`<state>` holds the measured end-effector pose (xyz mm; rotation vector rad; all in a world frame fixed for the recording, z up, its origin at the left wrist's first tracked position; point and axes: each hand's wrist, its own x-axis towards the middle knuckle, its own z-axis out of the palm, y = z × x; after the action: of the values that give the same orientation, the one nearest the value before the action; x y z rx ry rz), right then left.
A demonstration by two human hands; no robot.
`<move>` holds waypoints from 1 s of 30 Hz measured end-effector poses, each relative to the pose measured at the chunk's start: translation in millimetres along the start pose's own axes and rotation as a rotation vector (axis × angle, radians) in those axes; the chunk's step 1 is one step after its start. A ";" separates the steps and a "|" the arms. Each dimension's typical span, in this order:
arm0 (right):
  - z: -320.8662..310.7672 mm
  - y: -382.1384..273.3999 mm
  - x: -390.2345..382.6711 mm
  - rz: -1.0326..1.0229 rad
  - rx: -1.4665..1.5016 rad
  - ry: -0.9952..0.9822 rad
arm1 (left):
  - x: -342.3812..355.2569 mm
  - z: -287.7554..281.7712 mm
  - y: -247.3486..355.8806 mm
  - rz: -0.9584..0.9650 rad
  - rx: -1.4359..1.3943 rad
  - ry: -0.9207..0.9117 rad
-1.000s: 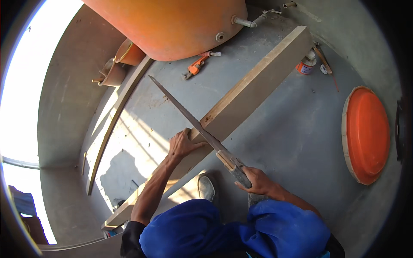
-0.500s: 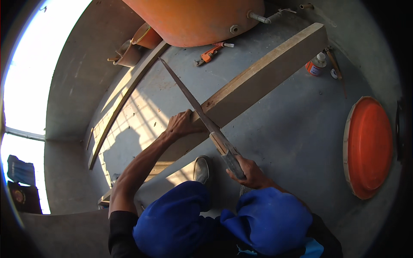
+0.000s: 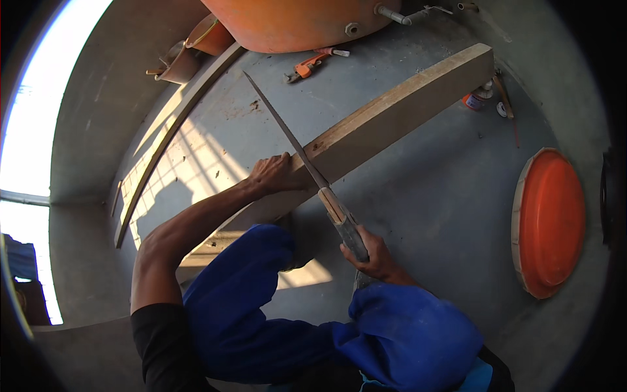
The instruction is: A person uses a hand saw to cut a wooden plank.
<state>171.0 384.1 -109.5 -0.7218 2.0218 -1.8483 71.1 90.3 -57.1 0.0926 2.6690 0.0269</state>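
A long wooden beam (image 3: 398, 111) runs diagonally across the floor from lower left to upper right. My left hand (image 3: 269, 173) grips its top, with fingers wrapped over the far edge, just left of a handsaw (image 3: 281, 124). The saw blade lies across the beam beside a dark mark in the wood, its tip pointing up and to the left. My right hand (image 3: 369, 258) is closed round the saw's worn handle, low and right of the beam. My blue-trousered legs (image 3: 411, 333) are bent below the beam.
An orange tank (image 3: 287, 23) with pipe fittings stands at the back, near a pipe wrench (image 3: 305, 68) and two buckets (image 3: 208, 36). A thinner plank (image 3: 157, 144) lies left on the sunlit floor (image 3: 196, 163). A can (image 3: 473, 101) and an orange lid (image 3: 548, 222) are at right.
My left leg has shifted forward toward the beam. Both hands and the saw handle sit higher in the picture as the view shifts, keeping their grips on beam and saw.
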 end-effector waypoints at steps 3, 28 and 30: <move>-1.2 -9.2 1.0 0.004 -0.046 0.059 | 9.3 -6.1 8.4 -0.023 -0.053 -0.016; -40.4 -36.9 48.9 0.113 -0.527 -0.270 | 24.3 25.0 -7.1 -0.168 -0.453 0.317; -43.1 -54.9 55.7 0.207 -0.692 -0.562 | 19.2 29.8 -20.5 -0.172 -0.481 0.269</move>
<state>110.3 386.8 -44.0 -1.0085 2.1965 -0.6841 66.2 71.3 -93.1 -0.3149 2.8413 0.6631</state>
